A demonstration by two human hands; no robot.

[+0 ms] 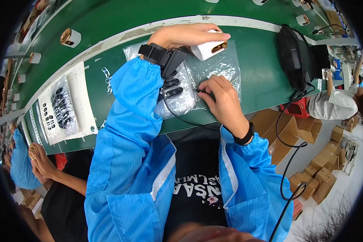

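Green workbench top [258, 92], its far side bordered by a pale, scuffed rail [246, 22]. On it: a white sheet [84, 105] is lying at left; small clear pieces [106, 74] are sitting to its right; clear plastic bags [230, 68] are covering the middle, one containing black parts [173, 92]; a black mesh-sided bag [295, 58] is resting at right.

Bright overall | glare on clear plastic bag [231, 67] | black corners | bowed edges | centre sharp
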